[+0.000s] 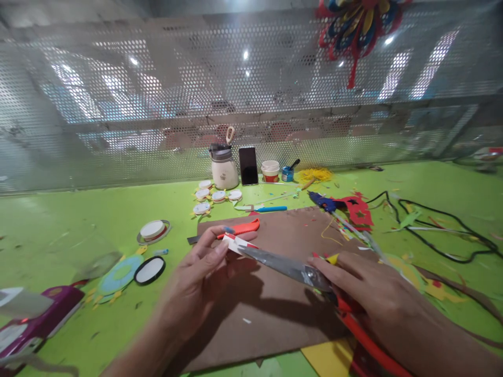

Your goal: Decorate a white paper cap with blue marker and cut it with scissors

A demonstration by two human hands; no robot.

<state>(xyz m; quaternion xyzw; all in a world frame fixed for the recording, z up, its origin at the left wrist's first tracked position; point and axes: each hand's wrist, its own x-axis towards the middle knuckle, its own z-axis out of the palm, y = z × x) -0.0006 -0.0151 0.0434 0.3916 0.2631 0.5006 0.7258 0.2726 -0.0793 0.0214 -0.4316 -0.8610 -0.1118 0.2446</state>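
Between the thumb and fingers of my left hand (208, 262) is a small red and white piece of paper (236, 244). My right hand (373, 293) is closed on a pair of large scissors (291, 266) with red handles, their blades pointing left. The blade tips reach the paper's right part; whether they touch it I cannot tell. Just behind my left fingers, an orange utility knife (247, 226) lies on a brown board (251, 335), its dark blade toward the left. Both hands are above this board.
A purple device (55, 311) stands at the left edge, near a black-rimmed disc (150, 270). At the back are a white pot (225, 170), a phone (248, 166) and paint jars (270, 172). A blue glue gun (322, 201) and its looped black cord (448, 207) lie at right.
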